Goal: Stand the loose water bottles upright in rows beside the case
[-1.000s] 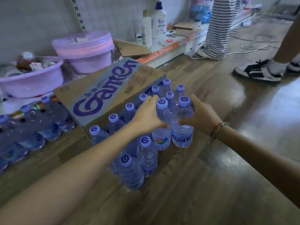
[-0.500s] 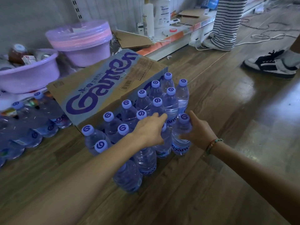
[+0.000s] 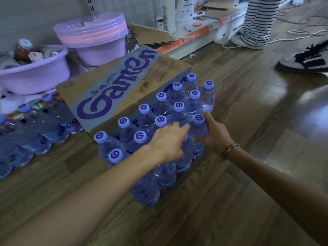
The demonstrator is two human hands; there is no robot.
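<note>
Purple basins [image 3: 99,48], striped trousers [image 3: 255,23], one sneaker [image 3: 305,61].

Dim, bluish-purple light is washing over the whole scene, leaving colours muted. Bright glare is pooling on the glossy wooden floor [image 3: 276,96] at the right, suggesting light coming from that side. The wide-angle lens is bending and stretching the edges, and the forearms are looming large. Bottles at the left edge [image 3: 26,139] are looking soft and smeared.

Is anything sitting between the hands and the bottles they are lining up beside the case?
Nothing visible. The right hand is wrapped around a standing bottle at the row's end, and the left hand rests on the bottles next to it. The case lies behind the rows.
</note>
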